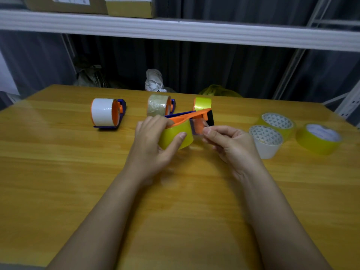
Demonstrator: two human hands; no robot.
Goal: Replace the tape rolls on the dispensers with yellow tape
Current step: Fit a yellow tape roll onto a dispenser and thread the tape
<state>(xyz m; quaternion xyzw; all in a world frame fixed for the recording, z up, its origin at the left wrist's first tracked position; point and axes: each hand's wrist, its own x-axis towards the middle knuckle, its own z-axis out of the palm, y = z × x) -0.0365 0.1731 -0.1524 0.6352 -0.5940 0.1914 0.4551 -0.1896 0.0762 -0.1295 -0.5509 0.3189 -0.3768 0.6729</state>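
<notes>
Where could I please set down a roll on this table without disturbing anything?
Bare wood lies left of the white-tape dispenser and along the table's near edge beside the forearms. The right side is crowded with loose rolls, the far middle with dispensers.

A yellow tape roll (176, 136) sits on the orange dispenser (191, 115) held mid-table, with two more yellow rolls (317, 140) lying flat far right.

Wooden table (58, 172); white shelf (175, 30) above with cardboard boxes (128, 6); dark curtain (224, 71) behind, a crumpled white bag (153, 79) before it
</notes>
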